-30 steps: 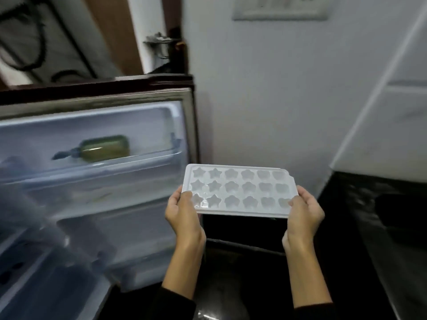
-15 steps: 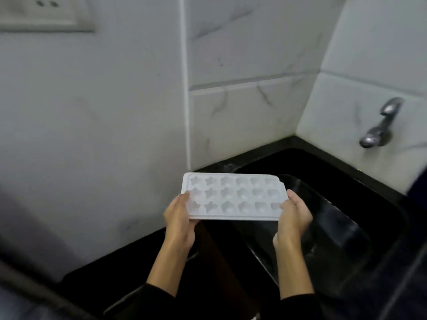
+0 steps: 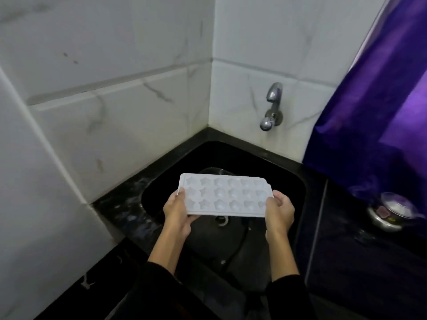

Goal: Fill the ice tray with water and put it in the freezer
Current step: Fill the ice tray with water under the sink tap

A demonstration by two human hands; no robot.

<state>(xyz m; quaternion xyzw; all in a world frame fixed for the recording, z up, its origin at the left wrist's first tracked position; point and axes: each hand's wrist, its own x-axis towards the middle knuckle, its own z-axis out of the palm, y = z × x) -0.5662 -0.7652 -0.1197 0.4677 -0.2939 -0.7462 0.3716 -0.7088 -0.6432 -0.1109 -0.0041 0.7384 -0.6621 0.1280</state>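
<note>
A person holds a white ice tray (image 3: 225,197) level over a black sink (image 3: 298,192) set in a dark counter (image 3: 120,204). The left hand (image 3: 176,211) grasps the tray's left end, thumb on top and fingers beneath. The right hand (image 3: 280,210) grasps the right end, fingers curled round its edge. The tray's star-shaped cups face up. A metal tap (image 3: 272,107) sticks out of the white tiled wall (image 3: 115,112) behind the sink, well apart from the tray. A purple curtain (image 3: 374,107) hangs at right above a small lidded metal pot (image 3: 392,211).
</note>
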